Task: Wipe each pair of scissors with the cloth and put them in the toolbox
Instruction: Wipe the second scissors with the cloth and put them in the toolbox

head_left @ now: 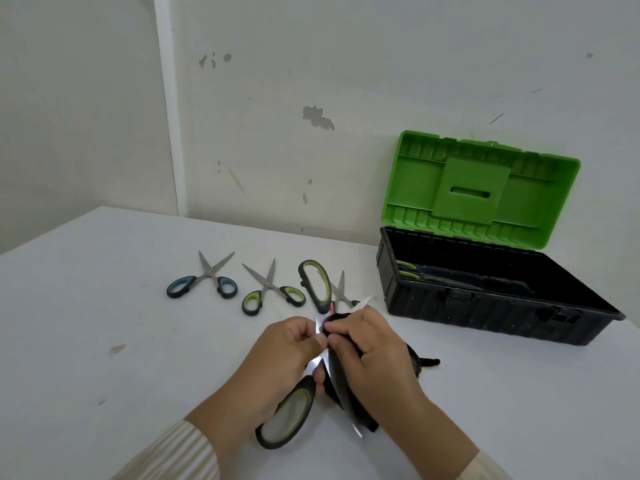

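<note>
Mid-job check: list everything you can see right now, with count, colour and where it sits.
Large scissors: one, black and green handles, open, held above the table centre.
Cloth: one, black, against the held blades.
Blue-handled scissors: one, lying far left.
Green-handled scissors: one, lying mid-table.
Partly hidden scissors: one, behind the held pair; handles unclear.
Toolbox: one, black with green lid open, right; green-handled scissors inside.
Table: white.
Left hand: holding scissors.
Right hand: gripping cloth.
</note>
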`<state>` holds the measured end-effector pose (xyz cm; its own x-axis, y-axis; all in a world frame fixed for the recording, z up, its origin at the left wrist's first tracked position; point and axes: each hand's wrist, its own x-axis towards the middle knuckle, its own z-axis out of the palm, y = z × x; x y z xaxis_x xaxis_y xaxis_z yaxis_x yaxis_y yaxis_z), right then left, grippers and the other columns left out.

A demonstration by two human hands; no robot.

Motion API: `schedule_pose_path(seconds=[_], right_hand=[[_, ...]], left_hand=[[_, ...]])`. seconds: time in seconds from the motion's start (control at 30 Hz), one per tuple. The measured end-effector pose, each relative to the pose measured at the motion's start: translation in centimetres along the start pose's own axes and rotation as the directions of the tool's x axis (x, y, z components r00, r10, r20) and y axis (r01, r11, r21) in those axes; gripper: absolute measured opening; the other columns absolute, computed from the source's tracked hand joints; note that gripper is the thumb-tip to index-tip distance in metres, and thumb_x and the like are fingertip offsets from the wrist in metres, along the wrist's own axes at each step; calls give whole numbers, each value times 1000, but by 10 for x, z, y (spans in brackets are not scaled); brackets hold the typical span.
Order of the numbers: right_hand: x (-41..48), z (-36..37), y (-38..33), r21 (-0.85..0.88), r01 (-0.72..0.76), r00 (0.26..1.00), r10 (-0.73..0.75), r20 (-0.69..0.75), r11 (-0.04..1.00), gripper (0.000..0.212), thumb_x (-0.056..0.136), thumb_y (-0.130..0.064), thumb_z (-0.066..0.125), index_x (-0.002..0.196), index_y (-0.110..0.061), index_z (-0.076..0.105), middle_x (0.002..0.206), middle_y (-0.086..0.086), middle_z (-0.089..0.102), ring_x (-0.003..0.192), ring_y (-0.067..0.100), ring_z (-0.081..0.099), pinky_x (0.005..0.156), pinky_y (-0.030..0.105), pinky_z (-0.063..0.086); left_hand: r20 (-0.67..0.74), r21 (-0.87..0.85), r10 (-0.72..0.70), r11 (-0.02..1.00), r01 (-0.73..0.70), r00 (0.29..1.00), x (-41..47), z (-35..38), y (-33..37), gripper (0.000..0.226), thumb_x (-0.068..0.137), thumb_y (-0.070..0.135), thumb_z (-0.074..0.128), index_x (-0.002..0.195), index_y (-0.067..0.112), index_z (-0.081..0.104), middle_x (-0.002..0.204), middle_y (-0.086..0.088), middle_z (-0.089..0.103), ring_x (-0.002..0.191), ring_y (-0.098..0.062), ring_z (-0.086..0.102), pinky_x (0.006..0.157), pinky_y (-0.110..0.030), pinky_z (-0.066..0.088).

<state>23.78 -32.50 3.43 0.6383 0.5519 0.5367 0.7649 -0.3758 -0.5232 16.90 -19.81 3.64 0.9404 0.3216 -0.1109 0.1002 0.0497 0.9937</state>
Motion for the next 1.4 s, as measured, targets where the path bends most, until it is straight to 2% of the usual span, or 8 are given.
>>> schedule_pose_path(seconds=[0.27,0.43,0.6,0.73,0.87,1.1,1.27,1.4], right_hand=[[11,-42,22,365,-358,859,456,-231,859,30,84,-7,57,78,-35,65,93,-5,62,82,2,57,73,18,41],[13,-48,16,750,-515,820,494,290,414,41,84,-40,55,69,-5,71,89,16,67,91,21,61,88,37,45],[12,-49,7,660,-680,724,434,535,320,52,70,-43,61,78,8,66,75,17,66,81,26,62,84,35,49],[12,-47,3,466,-750,662,526,534,470,23,54,-30,59,57,-8,65,74,17,54,74,29,51,69,39,39],[11,-46,11,442,-637,766,455,455,631,24,71,-30,55,66,-9,65,72,7,54,68,20,48,57,28,40],[7,-44,20,575,-489,859,246,450,656,20,73,-32,56,75,-15,67,80,6,62,82,26,54,81,42,42],[8,-45,16,455,-493,851,305,427,742,23,78,-32,58,71,-14,70,86,2,60,79,15,56,72,26,43],[15,-53,22,315,-386,914,405,7,867,24,81,-7,62,76,-29,71,96,-12,60,93,7,57,80,20,42]], left_hand=[[-20,195,188,964,-181,982,-9,-2,17,13,88,3,55,81,10,64,57,-1,59,51,-16,55,56,-26,51],[180,794,750,271,-544,637,-1,-23,2,26,88,20,49,106,23,67,75,10,54,59,-9,53,52,-20,46],[276,831,722,151,-535,634,12,-22,-14,30,88,24,47,107,23,71,70,4,54,50,-13,51,40,-25,45],[23,822,687,400,-405,726,9,-19,-9,23,85,27,65,107,25,58,95,11,54,70,-9,58,56,-21,50],[-341,614,304,788,-34,890,5,-23,5,35,73,45,75,85,24,49,86,11,55,73,-6,56,60,-22,40],[37,12,-243,970,242,969,6,-40,16,37,65,36,76,85,6,73,73,-8,74,53,-19,61,58,-29,46],[82,-106,-246,961,254,966,4,-34,16,21,84,21,69,84,0,68,60,-7,63,45,-19,56,48,-28,46],[98,-14,-206,978,209,974,1,-33,16,18,84,19,70,77,2,70,64,-12,62,47,-21,54,47,-28,46]])
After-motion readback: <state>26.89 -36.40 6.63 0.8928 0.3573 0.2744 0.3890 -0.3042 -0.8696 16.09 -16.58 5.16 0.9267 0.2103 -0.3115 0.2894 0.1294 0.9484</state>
